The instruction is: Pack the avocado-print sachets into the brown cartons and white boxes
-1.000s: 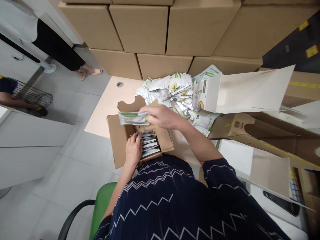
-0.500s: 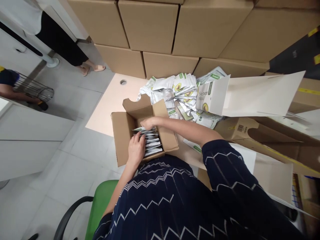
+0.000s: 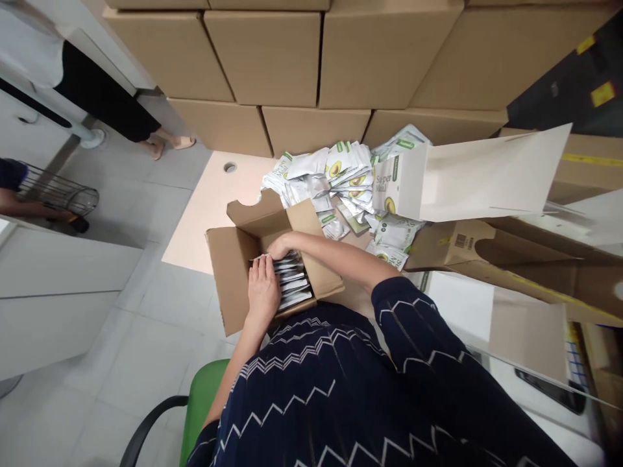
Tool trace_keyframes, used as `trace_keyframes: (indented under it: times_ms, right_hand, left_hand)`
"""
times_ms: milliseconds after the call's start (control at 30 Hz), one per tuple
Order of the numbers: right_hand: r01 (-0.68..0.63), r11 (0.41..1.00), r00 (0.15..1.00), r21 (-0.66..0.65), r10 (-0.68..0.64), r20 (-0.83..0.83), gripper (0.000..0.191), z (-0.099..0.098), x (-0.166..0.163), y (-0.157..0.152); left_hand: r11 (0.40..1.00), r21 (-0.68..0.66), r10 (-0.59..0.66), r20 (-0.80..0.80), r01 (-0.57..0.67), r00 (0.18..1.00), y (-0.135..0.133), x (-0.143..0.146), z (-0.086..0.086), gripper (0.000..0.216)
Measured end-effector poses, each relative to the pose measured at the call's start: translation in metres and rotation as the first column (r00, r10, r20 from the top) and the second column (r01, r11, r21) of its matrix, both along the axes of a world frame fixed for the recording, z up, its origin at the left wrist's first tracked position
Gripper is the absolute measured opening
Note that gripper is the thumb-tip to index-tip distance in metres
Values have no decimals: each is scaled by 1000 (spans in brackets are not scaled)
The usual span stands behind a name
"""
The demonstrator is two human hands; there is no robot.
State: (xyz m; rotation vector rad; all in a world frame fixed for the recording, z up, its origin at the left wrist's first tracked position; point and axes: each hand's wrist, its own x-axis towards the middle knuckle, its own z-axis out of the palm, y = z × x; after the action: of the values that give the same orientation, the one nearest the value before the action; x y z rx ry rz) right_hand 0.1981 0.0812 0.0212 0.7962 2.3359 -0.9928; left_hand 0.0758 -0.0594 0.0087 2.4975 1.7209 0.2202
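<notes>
Left hand flattened, right hand curled, both grips unclear, thin edge-on packets inside brown cardboard box

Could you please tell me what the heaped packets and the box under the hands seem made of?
Heaped packets: probably plastic or foil film, slightly shiny, given the crinkles and highlights. Box: apparently matte cardboard, judging by its plain brown, folded flaps.

A head-worn camera looks down on the nearby carton.
</notes>
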Motion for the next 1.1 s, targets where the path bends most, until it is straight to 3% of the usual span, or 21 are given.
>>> trace_keyframes:
  times_ms: [67,133,167,233,300,333,400,433,467,533,600,667,833,1000,1067,1100]
  right_hand:
    - [45,999,997,-1,-45,-57,40,15,7,-4]
    - [182,983,949,6,-174,-263,38,37,25,-12]
    - [282,959,874,-10,-261,-411,39,47,40,-16]
    - [498,862,613,-94,-426,-665,40,60,79,-26]
    - [714,685,388,-148,-563,-730,41,58,121,-34]
    - [827,546,312,-129,-639,-702,41,51,141,-38]
    - [959,281,247,25,-797,-551,39,26,169,-48]
    - [966,223,258,130,-858,-444,37,10,177,-54]
    - [947,231,296,222,-896,-331,39,-7,179,-60]
    - [875,362,425,321,-892,-154,58,-41,173,-75]
    - [802,477,536,360,-841,-80,74,-69,157,-89]
    - [757,515,581,402,-812,-54,69,-89,139,-101]
    - [693,504,597,515,-802,-19,52,-104,118,-115]
    - [711,510,605,485,-795,-51,57,-83,132,-107]
    - [792,435,521,427,-847,-103,59,-67,146,-101]
    - [845,360,444,395,-884,-145,57,-56,153,-100]
  left_hand:
    - [1000,2,5,6,-5,1000,2,0,-1,57]
    - [1000,6,-3,9,3,1000,4,-1,-1,58]
    - [1000,6,-13,6,13,1000,4,-2,-1,57]
    - [1000,2,-30,-4,30,1000,5,-3,0,55]
    - [999,-2,-36,-8,36,999,5,-3,1,53]
    - [999,-4,-38,-7,37,999,5,-4,2,52]
    - [999,-7,-44,-4,44,999,5,-4,3,50]
    - [999,-5,-51,-5,51,999,5,-4,3,50]
    - [998,-1,-59,-10,59,998,5,-4,4,50]
    - [997,10,-72,-26,73,997,5,-4,5,49]
    - [997,15,-79,-38,80,996,5,-4,5,49]
    - [997,15,-81,-36,81,996,5,-4,6,48]
    - [998,5,-66,-22,66,998,3,-3,7,47]
    - [998,11,-64,-14,64,998,2,-3,6,46]
    - [998,12,-65,-15,66,998,2,-3,6,45]
    - [998,10,-64,-15,64,998,2,-3,6,45]
